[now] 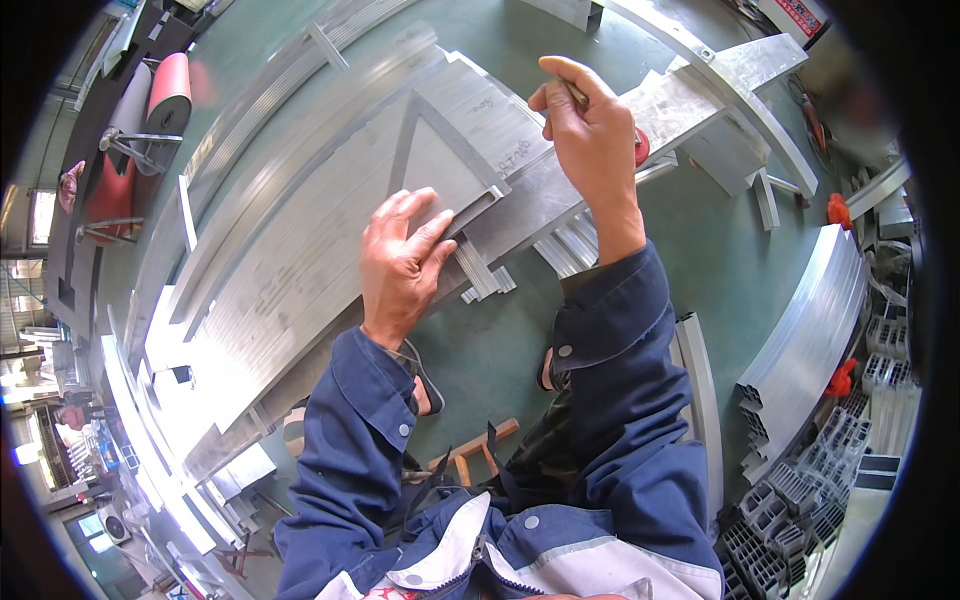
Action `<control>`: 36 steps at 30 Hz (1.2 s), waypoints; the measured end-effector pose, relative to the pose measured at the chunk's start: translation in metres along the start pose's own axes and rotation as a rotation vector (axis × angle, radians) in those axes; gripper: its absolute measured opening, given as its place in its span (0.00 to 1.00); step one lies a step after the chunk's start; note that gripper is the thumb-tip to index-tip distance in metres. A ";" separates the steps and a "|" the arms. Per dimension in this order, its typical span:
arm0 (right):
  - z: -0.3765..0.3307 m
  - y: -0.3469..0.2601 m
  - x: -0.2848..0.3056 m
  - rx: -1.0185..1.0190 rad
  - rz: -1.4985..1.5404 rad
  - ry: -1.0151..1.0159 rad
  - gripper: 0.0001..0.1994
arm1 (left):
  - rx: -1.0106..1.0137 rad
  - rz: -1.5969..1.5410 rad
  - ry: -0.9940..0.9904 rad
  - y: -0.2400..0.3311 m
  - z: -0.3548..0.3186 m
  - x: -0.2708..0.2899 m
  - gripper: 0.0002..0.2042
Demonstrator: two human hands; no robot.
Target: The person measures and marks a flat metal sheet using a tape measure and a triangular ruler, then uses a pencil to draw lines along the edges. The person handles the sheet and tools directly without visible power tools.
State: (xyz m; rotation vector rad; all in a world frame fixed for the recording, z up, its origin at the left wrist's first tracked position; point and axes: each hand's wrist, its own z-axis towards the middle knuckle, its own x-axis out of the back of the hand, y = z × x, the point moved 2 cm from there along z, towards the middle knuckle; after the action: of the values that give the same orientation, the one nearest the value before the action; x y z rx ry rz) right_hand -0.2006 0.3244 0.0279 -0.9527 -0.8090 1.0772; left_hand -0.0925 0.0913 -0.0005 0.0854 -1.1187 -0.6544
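My left hand lies at the near corner of a metal triangle square, its thumb and index finger gripping the thick base edge. The square rests flat on a wide silver aluminium sheet or profile with some dark handwriting on it. Raised above the right end of the work, my right hand has its fingers curled round a thin pencil-like stick; only a short part of it shows. A round red thing sits right behind my right wrist, partly hidden, its kind unclear.
Long aluminium profiles lie at the right, above stacked hollow sections. A curved bar crosses the far right. Short ribbed profiles stick out below the work. A wooden stool stands by my feet. Rolls of material are far left.
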 end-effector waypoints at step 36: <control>-0.001 0.003 0.000 0.032 -0.032 -0.009 0.12 | 0.107 -0.036 -0.073 0.007 0.007 0.005 0.18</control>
State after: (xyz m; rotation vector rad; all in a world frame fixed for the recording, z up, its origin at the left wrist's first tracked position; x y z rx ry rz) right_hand -0.2009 0.3243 0.0247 -0.9053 -0.8096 1.0647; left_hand -0.0942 0.0955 0.0096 0.1750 -1.2246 -0.6341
